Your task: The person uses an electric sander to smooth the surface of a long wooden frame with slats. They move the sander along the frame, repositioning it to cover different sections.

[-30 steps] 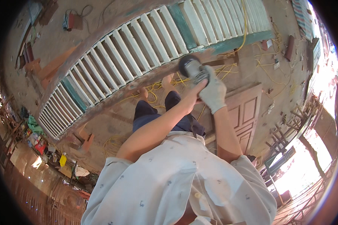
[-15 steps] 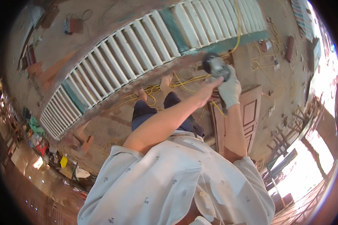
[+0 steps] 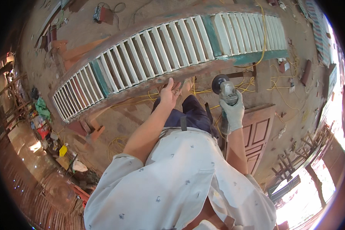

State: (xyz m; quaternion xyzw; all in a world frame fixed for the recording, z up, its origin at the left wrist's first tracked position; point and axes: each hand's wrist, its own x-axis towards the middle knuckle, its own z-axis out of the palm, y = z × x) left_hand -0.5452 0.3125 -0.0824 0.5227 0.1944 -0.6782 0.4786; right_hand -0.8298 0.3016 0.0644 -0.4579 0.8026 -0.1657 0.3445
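In my gloved right hand (image 3: 234,110) is an angle grinder (image 3: 228,93), its dark round disc pointing away from me. The hand is closed around the tool's body, off the near side of a long louvered shutter panel (image 3: 163,78). This panel has white slats, green crossbars and a brown frame with worn paint. My bare left hand (image 3: 170,94) is at the panel's near edge, fingers stretched out and apart; whether they press on the wood cannot be made out. Part of the green paint remains on the near rail at the right.
Yellow cords (image 3: 249,84) run over the dirt floor around my feet, and one crosses the panel. A brown panelled door (image 3: 255,130) lies right of my legs. Wood offcuts (image 3: 97,132) and litter (image 3: 42,109) lie left. A red-brown cylinder (image 3: 306,73) rests at the far right.
My left hand has let go of the grinder's area and moved left to the panel's near edge. My right hand now holds the grinder alone, a little nearer to me. The view has shifted.
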